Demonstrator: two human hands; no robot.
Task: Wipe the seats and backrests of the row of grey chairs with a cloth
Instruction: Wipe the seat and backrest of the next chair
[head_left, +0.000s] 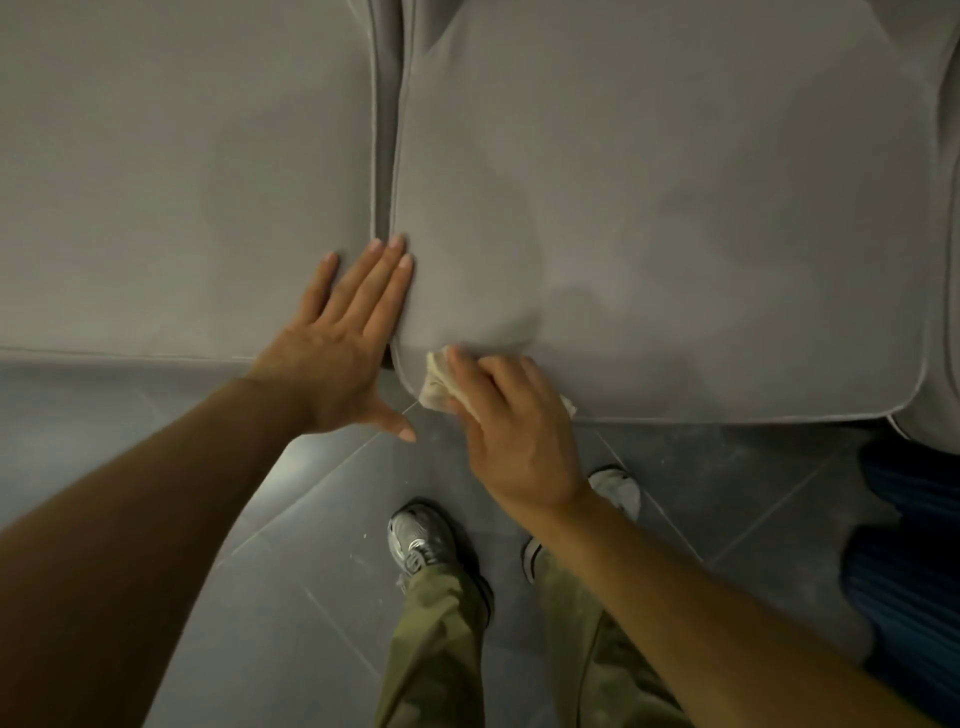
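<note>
1. Right hand (511, 426) grips the bunched cloth (435, 385) at the near-left corner of the seat (675, 234) — the rest spreads away rightward and back.
2. Left hand (343, 343) lies flat, fingers straight, on the neighbouring seat (182, 182) — holding nothing.

A left hand (337, 353) is laid flat on the left grey seat (182, 182), a crumpled cloth (435, 387) is pressed on the right seat (675, 208), and shoes (418, 540) are planted on the tiled floor (311, 519).
</note>
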